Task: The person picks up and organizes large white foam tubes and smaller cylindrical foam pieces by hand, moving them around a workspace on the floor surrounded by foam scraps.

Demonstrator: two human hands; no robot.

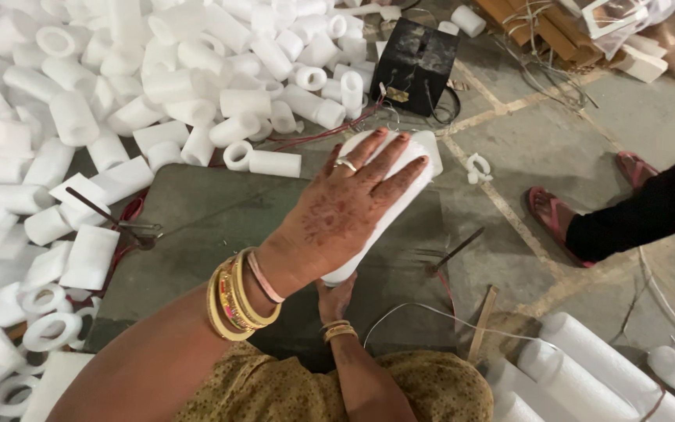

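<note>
The left hand (349,207) lies spread flat on one white foam tube (400,187), whose lower end the right hand (336,299) seemingly cups.

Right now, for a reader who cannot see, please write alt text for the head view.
Left hand lies flat on top of a white foam tube over a green mat, and the right hand holds the tube's near end from below. A heap of short foam pieces lies behind, beside a black box; another person's foot is at right.
</note>
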